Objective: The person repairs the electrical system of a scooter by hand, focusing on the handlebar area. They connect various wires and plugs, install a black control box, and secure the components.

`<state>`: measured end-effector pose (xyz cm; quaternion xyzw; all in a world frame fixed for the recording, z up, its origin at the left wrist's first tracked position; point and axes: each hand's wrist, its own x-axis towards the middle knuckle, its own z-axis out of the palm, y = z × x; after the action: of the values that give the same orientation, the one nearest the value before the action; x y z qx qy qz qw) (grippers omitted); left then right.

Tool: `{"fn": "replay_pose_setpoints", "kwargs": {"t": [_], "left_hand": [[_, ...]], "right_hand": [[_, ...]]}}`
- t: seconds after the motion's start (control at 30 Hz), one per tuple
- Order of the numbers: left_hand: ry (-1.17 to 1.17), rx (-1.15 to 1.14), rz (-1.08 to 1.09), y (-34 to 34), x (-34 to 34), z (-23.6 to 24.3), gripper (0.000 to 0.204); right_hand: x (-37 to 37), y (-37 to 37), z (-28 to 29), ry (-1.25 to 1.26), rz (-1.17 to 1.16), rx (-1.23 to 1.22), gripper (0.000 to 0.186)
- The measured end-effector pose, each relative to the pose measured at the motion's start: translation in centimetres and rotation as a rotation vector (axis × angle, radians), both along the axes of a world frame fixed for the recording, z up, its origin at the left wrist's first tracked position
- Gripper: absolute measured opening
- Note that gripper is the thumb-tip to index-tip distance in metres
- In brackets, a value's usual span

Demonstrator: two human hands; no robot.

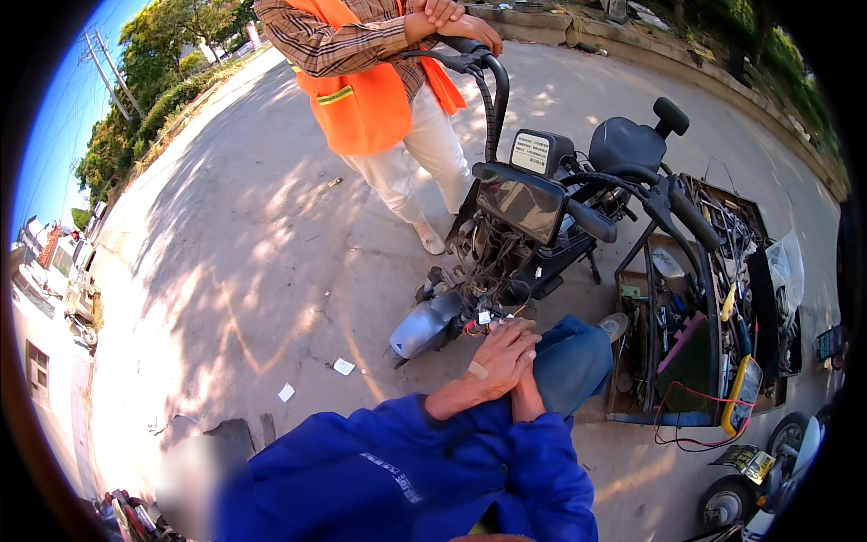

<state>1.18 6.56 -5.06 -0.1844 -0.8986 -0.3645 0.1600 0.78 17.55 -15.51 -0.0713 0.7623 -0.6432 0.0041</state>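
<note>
My left hand (pixel 495 363), with a plaster near the wrist, lies across my right hand (pixel 526 372). The two hands overlap just above my bent, jeans-clad knee (pixel 573 361). My left fingers look stretched out; those of the right are mostly covered. No held object shows between them. Just beyond my fingers, loose wires with a white connector (pixel 485 317) hang from the stripped front of an electric scooter (pixel 546 262). Its silver-grey front mudguard (pixel 424 327) is left of my hands.
Someone in an orange vest (pixel 357 104) stands beyond, hands on the scooter's handlebar (pixel 468 47). At right sits an open toolbox (pixel 664 418) full of tools, with a yellow-edged meter (pixel 742 397) and red lead. Paper scraps (pixel 343 366) lie on the pavement. Another two-wheeler (pixel 727 506) stands lower right.
</note>
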Motion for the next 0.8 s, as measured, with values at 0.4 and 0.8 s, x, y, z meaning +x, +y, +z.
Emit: {"fn": "replay_pose_setpoints", "kwargs": {"t": [0.4, 0.8], "left_hand": [[-0.070, -0.013, -0.018, 4.8, -5.1, 1.5, 0.026], [-0.143, -0.080, 0.027, 3.5, -5.8, 0.3, 0.021]], "right_hand": [[-1.3, -0.2, 0.3, 0.013, 0.009, 0.001, 0.038], [-3.3, -2.3, -0.4, -0.005, 0.062, -0.010, 0.039]]}}
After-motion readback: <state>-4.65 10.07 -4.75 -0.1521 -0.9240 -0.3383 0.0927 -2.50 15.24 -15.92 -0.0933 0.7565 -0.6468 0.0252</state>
